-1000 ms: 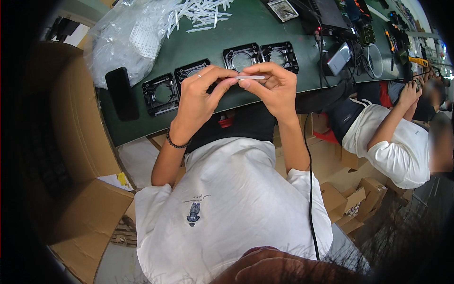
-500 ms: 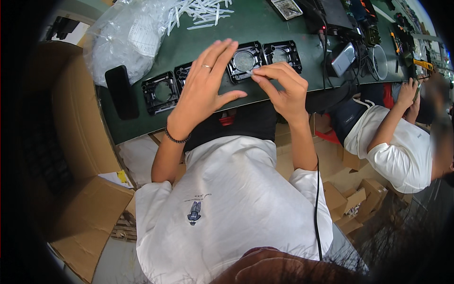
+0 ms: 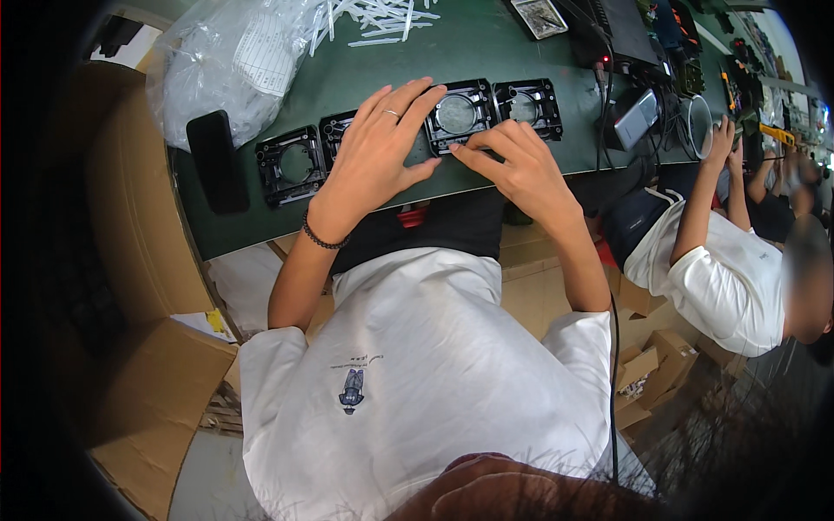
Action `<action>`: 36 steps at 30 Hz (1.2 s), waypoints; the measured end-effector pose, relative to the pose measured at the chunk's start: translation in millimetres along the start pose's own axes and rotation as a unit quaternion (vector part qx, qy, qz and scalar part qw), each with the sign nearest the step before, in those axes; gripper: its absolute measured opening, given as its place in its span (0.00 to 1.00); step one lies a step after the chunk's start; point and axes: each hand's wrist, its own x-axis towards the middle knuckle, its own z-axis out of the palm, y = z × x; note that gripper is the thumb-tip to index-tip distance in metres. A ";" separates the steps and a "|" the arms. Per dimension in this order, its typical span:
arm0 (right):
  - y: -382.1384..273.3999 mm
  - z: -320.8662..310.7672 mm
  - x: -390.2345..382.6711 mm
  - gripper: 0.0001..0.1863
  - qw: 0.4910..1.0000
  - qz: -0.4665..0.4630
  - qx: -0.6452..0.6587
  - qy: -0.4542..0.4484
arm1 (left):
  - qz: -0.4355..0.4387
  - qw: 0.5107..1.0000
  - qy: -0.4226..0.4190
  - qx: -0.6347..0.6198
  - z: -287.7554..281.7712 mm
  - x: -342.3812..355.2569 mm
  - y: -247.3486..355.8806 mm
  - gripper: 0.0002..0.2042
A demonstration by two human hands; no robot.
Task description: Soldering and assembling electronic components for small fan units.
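Observation:
My left hand (image 3: 378, 152), a ring on one finger, is open with fingers outstretched above a black plastic housing (image 3: 334, 130) that it partly covers. My right hand (image 3: 512, 169) has thumb and index closed at the lower edge of another housing (image 3: 460, 87) with a round central opening; whatever they grip is too small to make out. These housings lie in a row with more of the same (image 3: 269, 169) along the front of the green table (image 3: 495, 52). A dark phone (image 3: 217, 161) lies at the left beside a clear plastic bag (image 3: 208, 69).
Translucent strips (image 3: 373, 22) are piled at the back beside a small tray (image 3: 539, 16). A black device (image 3: 612, 35), silver block (image 3: 634, 122), cables and cup (image 3: 699, 126) stand at the right. A co-worker (image 3: 721, 286) works beyond them. An open cardboard box (image 3: 139, 217) is at the left.
My hands have separated from holding a thin white piece together. The left has opened over the housings; the right has moved down to a housing's lower edge, and that piece is no longer clearly visible.

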 end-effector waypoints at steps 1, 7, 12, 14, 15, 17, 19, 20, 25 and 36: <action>0.4 0.9 -0.3 0.17 1.000 0.000 0.003 -0.008 | 0.000 1.000 -0.008 -0.007 -0.2 0.5 -0.6 0.43; 4.8 4.6 0.7 0.16 1.000 -0.014 0.006 -0.020 | 0.005 1.000 -0.008 -0.025 -1.5 1.3 -3.2 0.42; 5.4 8.9 -0.2 0.14 0.999 -0.026 -0.010 -0.024 | -0.001 1.000 -0.012 -0.026 -1.9 2.0 -3.2 0.42; 3.0 9.5 -0.7 0.14 0.999 -0.027 -0.019 -0.025 | -0.002 1.000 -0.013 -0.028 -2.4 2.5 -3.0 0.42; 0.9 9.9 -1.4 0.14 0.999 -0.019 -0.028 -0.023 | -0.002 1.000 -0.017 -0.026 -2.8 2.8 -2.8 0.42; -6.2 10.2 -4.6 0.15 0.999 -0.011 -0.041 -0.021 | 0.001 1.000 -0.018 -0.025 -3.0 3.3 -2.2 0.42; -14.2 9.6 -10.0 0.19 0.997 0.049 -0.054 -0.017 | 0.015 1.000 -0.009 -0.010 -3.9 3.5 -1.7 0.41; -12.1 6.9 -11.2 0.20 0.996 0.050 -0.067 -0.034 | 0.019 1.000 -0.007 -0.012 -4.0 3.3 -3.7 0.41; -16.6 2.9 -25.3 0.20 0.991 0.103 -0.084 0.014 | 0.012 1.000 -0.012 -0.012 -3.7 3.3 -2.6 0.41; 2.2 -20.2 54.1 0.11 0.995 0.083 -0.022 0.054 | -0.001 0.997 -0.049 0.066 -17.7 -11.4 6.5 0.43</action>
